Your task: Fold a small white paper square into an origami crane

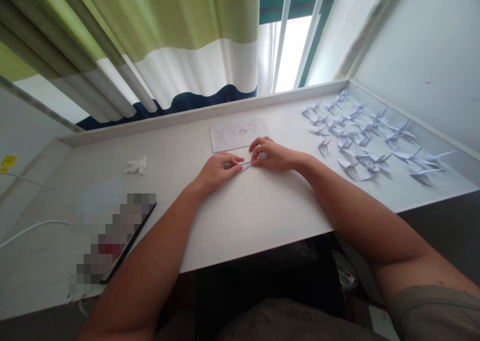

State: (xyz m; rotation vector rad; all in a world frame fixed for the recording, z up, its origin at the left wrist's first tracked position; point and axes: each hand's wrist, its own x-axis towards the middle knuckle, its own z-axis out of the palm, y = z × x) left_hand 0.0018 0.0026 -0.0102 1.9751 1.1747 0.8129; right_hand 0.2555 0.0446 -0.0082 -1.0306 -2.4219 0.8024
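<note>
Between my two hands is a small piece of folded white paper (246,166), held just above the white desk or resting on it; I cannot tell which. My left hand (221,170) pinches its left end between thumb and fingers. At its right end, my right hand (272,154) grips the paper with thumb and forefinger, the other fingers curled. Most of the paper is hidden by my fingertips. Just beyond my hands lies a flat printed booklet or sheet (232,135) with a table on it. Several folded white paper cranes (348,168) stand to the right.
The white desk (240,221) has a raised rim along the back. A crumpled tissue (136,165) lies at the left, near a dark-edged tablet-like device (129,243) with a blurred screen. White cables (33,223) run in from the left. A green and white curtain (180,26) hangs behind.
</note>
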